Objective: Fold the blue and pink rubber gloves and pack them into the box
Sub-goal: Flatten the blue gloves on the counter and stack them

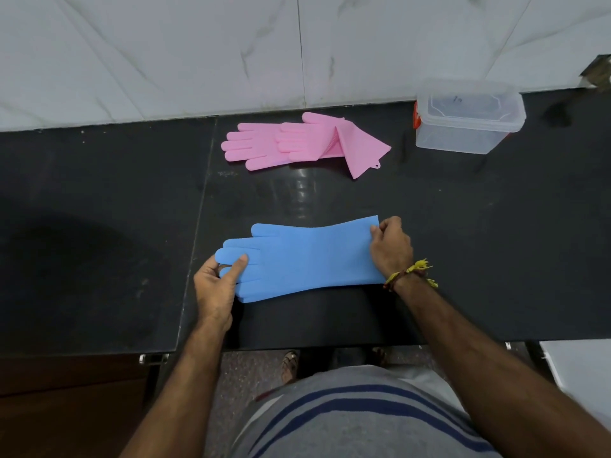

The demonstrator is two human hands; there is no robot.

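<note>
The blue gloves lie flat and stacked on the black counter, fingers pointing left. My left hand pinches their fingertips, thumb on top. My right hand grips the cuff edge at the right end. The pink gloves lie farther back, fingers to the left, with one cuff folded into a triangle. A clear plastic box with its lid on stands at the back right of the counter.
A white marble wall rises behind the counter. The counter's front edge runs just below the blue gloves, and a seam crosses the top at the left. My striped shirt and a sandalled foot show below.
</note>
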